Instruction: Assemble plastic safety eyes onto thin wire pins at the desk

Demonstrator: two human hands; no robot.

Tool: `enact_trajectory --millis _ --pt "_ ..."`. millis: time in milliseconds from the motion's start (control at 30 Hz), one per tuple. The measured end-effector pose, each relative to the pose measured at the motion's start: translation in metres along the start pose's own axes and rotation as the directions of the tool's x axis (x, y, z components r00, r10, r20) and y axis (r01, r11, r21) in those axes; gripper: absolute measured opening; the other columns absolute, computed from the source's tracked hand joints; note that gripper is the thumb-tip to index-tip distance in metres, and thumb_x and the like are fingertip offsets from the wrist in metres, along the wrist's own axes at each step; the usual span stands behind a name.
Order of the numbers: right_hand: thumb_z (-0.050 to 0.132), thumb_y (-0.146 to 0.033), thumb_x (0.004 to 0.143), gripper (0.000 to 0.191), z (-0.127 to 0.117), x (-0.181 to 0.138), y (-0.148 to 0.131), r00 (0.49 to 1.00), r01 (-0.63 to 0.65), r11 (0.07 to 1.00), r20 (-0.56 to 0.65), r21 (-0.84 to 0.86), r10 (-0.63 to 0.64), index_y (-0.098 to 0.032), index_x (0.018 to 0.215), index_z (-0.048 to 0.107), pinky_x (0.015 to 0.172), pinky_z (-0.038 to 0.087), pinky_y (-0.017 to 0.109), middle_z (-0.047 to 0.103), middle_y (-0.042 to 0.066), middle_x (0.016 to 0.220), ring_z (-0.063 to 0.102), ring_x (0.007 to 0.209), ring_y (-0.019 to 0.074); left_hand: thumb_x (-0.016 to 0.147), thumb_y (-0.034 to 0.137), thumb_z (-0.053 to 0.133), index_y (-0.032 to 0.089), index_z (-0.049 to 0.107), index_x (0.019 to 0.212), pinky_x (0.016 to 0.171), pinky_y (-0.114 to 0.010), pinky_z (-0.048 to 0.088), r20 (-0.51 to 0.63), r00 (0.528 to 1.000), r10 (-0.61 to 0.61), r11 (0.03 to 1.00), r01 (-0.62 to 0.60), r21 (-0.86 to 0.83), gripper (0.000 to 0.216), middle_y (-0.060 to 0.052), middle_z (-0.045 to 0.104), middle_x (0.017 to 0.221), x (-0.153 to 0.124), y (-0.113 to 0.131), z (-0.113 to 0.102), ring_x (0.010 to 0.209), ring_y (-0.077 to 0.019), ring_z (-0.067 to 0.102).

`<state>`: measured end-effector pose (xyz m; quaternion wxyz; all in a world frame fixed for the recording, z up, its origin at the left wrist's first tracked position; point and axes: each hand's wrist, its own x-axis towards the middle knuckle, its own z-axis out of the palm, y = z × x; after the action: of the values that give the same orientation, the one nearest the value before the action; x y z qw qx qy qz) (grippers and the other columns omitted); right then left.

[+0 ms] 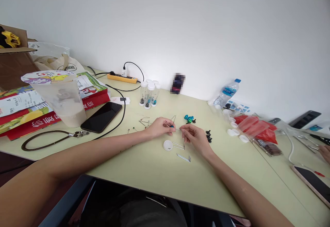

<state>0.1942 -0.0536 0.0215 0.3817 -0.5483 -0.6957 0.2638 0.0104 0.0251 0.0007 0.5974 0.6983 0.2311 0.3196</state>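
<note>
Over the table's middle, my left hand (161,128) pinches a small blue knob-like piece (172,126) with a thin bent metal wire (174,119) rising from it. My right hand (194,136) is closed at the fingertips on a thin metal pin (177,128) that reaches toward the blue piece; whether they join is too small to tell. Behind my right hand lie blue and green knobs (190,118), and black knobs (208,136) sit beside it. A white round cap (168,145) and bent metal wires (184,157) lie nearer me. More thin pins (144,123) are left of my left hand.
Clear capped tubes (147,98) stand behind my left hand. At left are a phone (102,117), a plastic cup (62,99), a cord loop (46,140) and red boxes (96,98). A water bottle (227,94), red bag (268,134) and another person's hand (325,153) are at right.
</note>
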Motion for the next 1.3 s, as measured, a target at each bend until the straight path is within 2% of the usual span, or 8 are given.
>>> enact_trajectory --millis 100,300,500,800,933,1033,1133,1300 --pt "0.047 -0.043 0.085 0.027 0.0009 0.0015 -0.0007 1.000 -0.023 0.999 0.009 0.045 0.023 -0.019 0.093 0.057 0.049 0.046 0.026 0.059 0.001 0.066 0.054 0.051 0.0125 0.069 0.036 0.067 0.014 0.063 0.080 0.067 -0.027 0.047 -0.016 1.000 0.005 1.000 -0.005 -0.009 0.025 -0.003 0.063 0.069 0.0012 -0.0025 -0.0013 0.064 -0.0152 0.063" --pt "0.050 -0.040 0.084 0.025 -0.0002 0.0010 -0.0017 0.992 0.114 0.971 -0.036 -0.210 -0.124 -0.021 0.096 0.061 0.064 0.048 0.030 0.063 0.003 0.076 0.059 0.066 0.0157 0.069 0.035 0.067 0.013 0.062 0.080 0.069 -0.026 0.047 -0.070 0.997 -0.038 0.996 0.032 -0.085 0.025 -0.005 0.064 0.079 0.0032 -0.0056 -0.0037 0.067 -0.0142 0.063" --pt "0.034 -0.041 0.091 0.032 0.0003 -0.0002 -0.0015 0.999 0.051 0.995 0.022 -0.080 -0.050 -0.020 0.104 0.054 0.052 0.047 0.027 0.060 0.002 0.069 0.056 0.054 0.0138 0.068 0.035 0.068 0.013 0.063 0.080 0.069 -0.028 0.048 -0.022 0.999 -0.027 0.998 0.025 -0.062 0.026 -0.003 0.062 0.071 0.0012 -0.0021 -0.0010 0.064 -0.0144 0.063" --pt "0.036 -0.029 0.092 0.026 -0.0041 -0.0016 -0.0054 0.935 0.264 0.744 -0.026 -0.614 -0.353 -0.022 0.088 0.061 0.061 0.042 0.029 0.056 0.008 0.102 0.056 0.067 0.0145 0.066 0.035 0.070 0.011 0.064 0.078 0.073 -0.030 0.049 0.023 0.998 -0.052 0.975 0.056 -0.215 0.027 -0.006 0.065 0.078 0.0025 -0.0018 -0.0047 0.070 -0.0145 0.062" --pt "0.037 -0.033 0.091 0.025 -0.0022 -0.0024 -0.0062 0.967 0.200 0.850 -0.039 -0.487 -0.250 -0.021 0.089 0.059 0.061 0.043 0.028 0.060 0.004 0.079 0.057 0.064 0.0150 0.064 0.035 0.071 0.012 0.064 0.079 0.072 -0.030 0.049 0.025 0.998 -0.054 0.977 0.058 -0.205 0.029 -0.005 0.064 0.078 0.0022 -0.0011 -0.0037 0.068 -0.0141 0.062" --pt "0.038 -0.039 0.090 0.027 0.0000 -0.0009 -0.0038 0.996 0.066 0.974 -0.038 -0.218 -0.076 -0.020 0.094 0.056 0.053 0.044 0.026 0.058 0.002 0.068 0.055 0.054 0.0134 0.064 0.036 0.072 0.012 0.063 0.079 0.070 -0.029 0.048 0.010 0.999 -0.048 0.985 0.049 -0.166 0.029 -0.005 0.064 0.077 0.0024 -0.0027 -0.0030 0.066 -0.0137 0.062" --pt "0.040 -0.042 0.088 0.030 0.0005 0.0018 -0.0012 1.000 0.011 0.999 0.004 -0.036 -0.011 -0.018 0.099 0.054 0.052 0.046 0.026 0.058 0.002 0.069 0.055 0.055 0.0134 0.066 0.036 0.070 0.012 0.063 0.080 0.071 -0.029 0.048 -0.005 0.999 -0.046 0.987 0.045 -0.153 0.028 -0.006 0.064 0.078 0.0029 -0.0046 -0.0037 0.067 -0.0141 0.062" --pt "0.049 -0.039 0.085 0.023 -0.0013 0.0028 -0.0011 0.988 0.140 0.953 -0.028 -0.269 -0.153 -0.022 0.093 0.062 0.066 0.046 0.029 0.063 0.003 0.078 0.058 0.069 0.0163 0.068 0.035 0.068 0.012 0.062 0.080 0.071 -0.028 0.048 -0.020 0.999 -0.047 0.987 0.043 -0.154 0.027 -0.006 0.065 0.080 0.0024 -0.0037 -0.0044 0.067 -0.0134 0.062"
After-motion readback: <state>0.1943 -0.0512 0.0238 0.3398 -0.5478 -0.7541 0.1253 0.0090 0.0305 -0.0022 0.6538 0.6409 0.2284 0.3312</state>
